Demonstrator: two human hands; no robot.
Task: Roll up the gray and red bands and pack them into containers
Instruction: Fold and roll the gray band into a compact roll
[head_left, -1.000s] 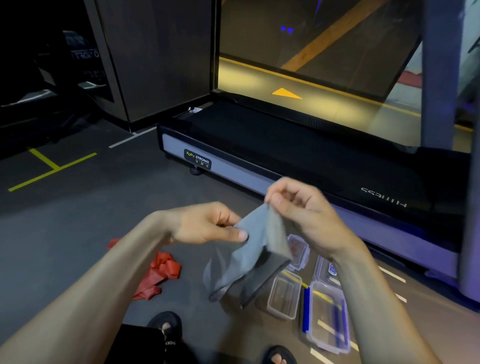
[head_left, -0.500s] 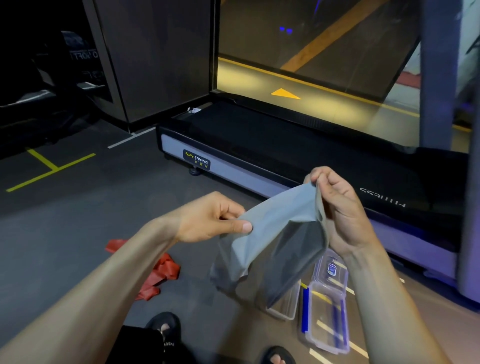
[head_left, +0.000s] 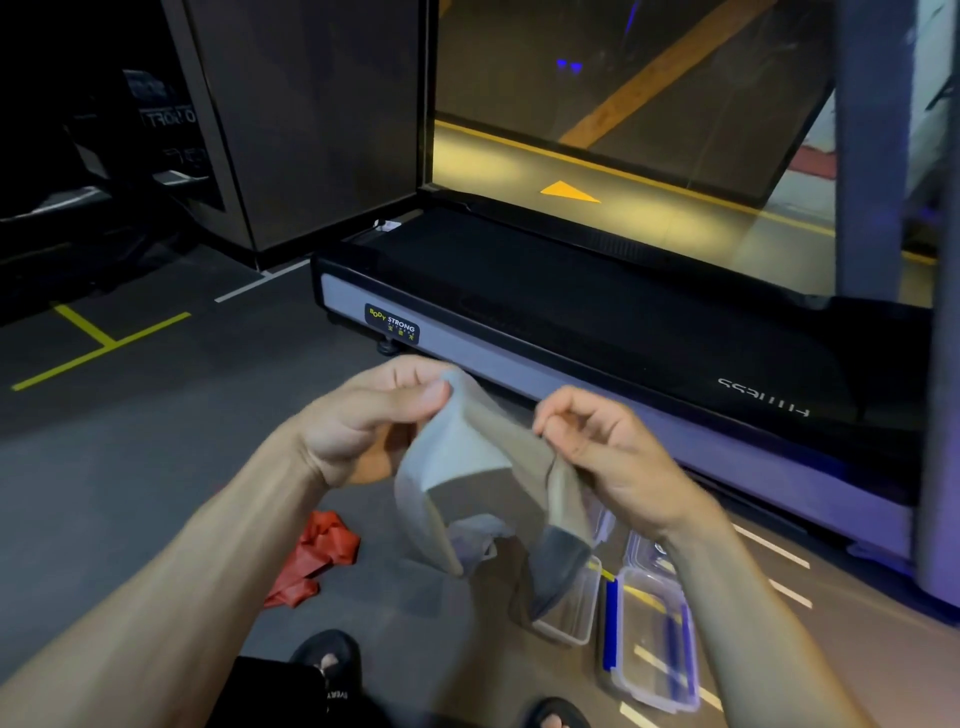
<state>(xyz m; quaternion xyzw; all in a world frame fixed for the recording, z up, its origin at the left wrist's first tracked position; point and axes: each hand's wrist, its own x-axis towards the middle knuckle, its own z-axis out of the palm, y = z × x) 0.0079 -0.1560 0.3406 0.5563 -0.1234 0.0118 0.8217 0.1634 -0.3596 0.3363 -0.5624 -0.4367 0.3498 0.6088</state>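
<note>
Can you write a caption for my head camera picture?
Both hands, left and right, pinch the gray band above open containers; the red band waits.

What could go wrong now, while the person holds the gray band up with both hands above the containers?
1. The gray band is pinched only at its top edge by the left hand and right hand; its loose lower end hangs crumpled, so a roll may start uneven.
2. That hanging end dangles just over the open container and might drag or tip it.
3. The red band lies bunched near the sandalled foot and might get stepped on.
</note>
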